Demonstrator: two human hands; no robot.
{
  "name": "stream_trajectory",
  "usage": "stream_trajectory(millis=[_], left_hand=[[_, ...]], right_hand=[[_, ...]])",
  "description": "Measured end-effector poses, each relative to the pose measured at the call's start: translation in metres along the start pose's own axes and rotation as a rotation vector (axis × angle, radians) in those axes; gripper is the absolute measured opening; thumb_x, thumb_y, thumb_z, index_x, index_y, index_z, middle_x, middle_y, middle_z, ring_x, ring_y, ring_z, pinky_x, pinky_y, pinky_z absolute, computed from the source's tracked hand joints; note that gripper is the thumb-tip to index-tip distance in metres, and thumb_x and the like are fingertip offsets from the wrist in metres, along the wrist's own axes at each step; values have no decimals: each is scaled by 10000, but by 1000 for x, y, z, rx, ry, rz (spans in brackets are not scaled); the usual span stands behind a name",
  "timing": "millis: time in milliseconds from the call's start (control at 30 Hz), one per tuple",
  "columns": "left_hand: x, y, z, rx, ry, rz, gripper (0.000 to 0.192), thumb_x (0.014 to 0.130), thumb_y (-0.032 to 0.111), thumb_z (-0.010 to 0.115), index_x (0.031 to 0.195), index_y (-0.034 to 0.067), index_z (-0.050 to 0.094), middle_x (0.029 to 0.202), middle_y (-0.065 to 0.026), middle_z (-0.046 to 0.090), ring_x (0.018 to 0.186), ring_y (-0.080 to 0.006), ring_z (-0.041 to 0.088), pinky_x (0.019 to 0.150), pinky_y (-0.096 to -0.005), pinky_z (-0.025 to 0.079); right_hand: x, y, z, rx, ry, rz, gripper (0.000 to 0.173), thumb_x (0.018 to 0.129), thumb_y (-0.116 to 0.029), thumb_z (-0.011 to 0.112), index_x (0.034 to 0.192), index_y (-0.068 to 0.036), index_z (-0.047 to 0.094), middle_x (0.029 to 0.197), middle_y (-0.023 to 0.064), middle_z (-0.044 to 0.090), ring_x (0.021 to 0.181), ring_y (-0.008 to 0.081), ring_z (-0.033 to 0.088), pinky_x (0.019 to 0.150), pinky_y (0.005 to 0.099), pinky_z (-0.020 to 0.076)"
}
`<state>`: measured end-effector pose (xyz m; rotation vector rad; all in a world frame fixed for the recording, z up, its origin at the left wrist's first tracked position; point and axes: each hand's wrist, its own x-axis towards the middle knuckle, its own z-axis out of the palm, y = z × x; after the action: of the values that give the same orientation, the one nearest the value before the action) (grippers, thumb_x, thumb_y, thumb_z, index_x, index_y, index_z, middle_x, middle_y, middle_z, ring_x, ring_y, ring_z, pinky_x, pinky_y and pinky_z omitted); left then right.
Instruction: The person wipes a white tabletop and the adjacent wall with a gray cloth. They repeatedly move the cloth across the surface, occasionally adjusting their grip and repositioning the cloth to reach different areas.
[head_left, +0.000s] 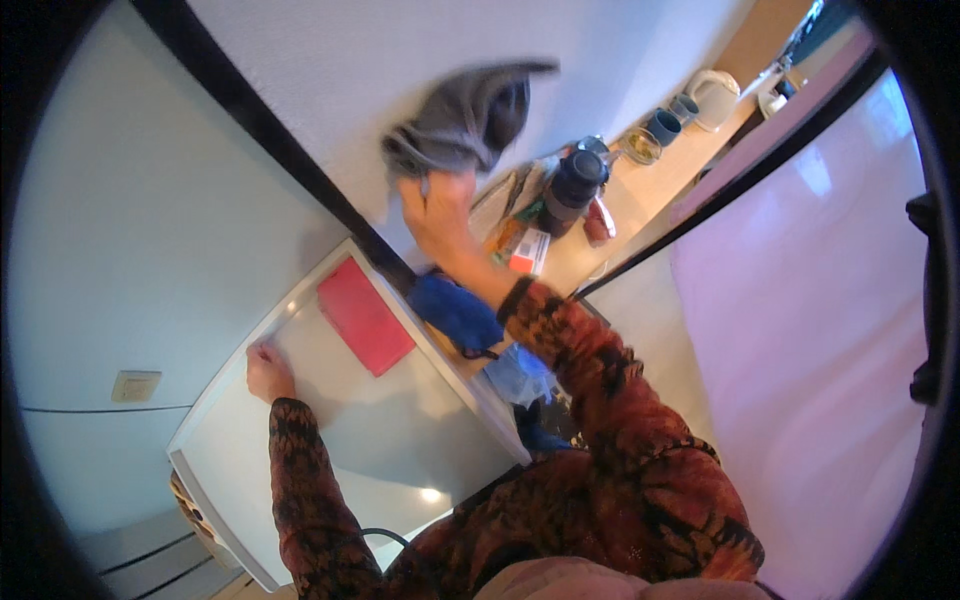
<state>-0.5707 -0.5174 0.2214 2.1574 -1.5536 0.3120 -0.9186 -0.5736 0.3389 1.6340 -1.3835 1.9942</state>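
Observation:
My right hand (441, 210) grips a crumpled grey cloth (469, 120), held up in front of the pale wall; the cloth's far end sticks out to the right and is slightly blurred. On the white raised-rim surface (390, 427), my left hand (270, 373) rests with its fingers curled in, near the left rim. Nothing shows in it. A flat pink rectangular item (366, 316) lies on the same surface, between the left hand and the far corner. Beneath my right forearm is a blue fabric pouch (456, 309), just outside the rim.
A wooden shelf (634, 202) along the wall bears a dark bottle (576, 191), a red-and-white box (529, 251), a glass bowl (642, 145), dark cups (664, 126) and a white kettle (714, 97). A black-edged pink-white panel (802, 285) stands at right. A wall switch (136, 386) is at left.

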Motion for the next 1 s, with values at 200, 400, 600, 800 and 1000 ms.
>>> stream_trajectory(millis=[200,400,600,800,1000], left_hand=[[-1,-2,1,13,-32,-2,181,848,266,515,780,98,515,688,-93,607,627,-331,583,552,-435,440],[0,-6,5,-6,-36,-20,189,845,274,504,776,99,515,681,-99,606,619,-338,582,536,-442,439],[-1,-2,6,-10,-15,-42,179,832,293,510,812,120,555,712,-113,619,637,-351,586,555,-453,446],[-2,3,0,-59,-33,-70,190,840,293,496,841,114,557,763,-131,626,671,-371,587,588,-464,455],[-2,5,-5,-112,-27,-45,201,844,289,496,832,94,543,778,-148,621,664,-375,584,596,-464,453]], right_hand=[[130,83,-11,-288,304,-211,459,739,-55,507,1152,136,447,1261,308,413,1207,445,352,1059,464,226],[73,96,-13,-105,425,132,400,762,-53,469,1152,23,417,1048,232,511,962,411,462,912,428,335],[-70,14,-6,-128,14,333,361,776,-99,587,1104,36,522,1126,235,489,1058,374,440,944,403,316],[-12,-31,-1,46,42,131,323,732,-116,654,1025,6,596,1045,183,544,936,315,508,843,379,380],[151,-96,30,132,256,-523,228,675,-118,697,881,-52,627,747,81,512,687,235,511,616,360,405]])
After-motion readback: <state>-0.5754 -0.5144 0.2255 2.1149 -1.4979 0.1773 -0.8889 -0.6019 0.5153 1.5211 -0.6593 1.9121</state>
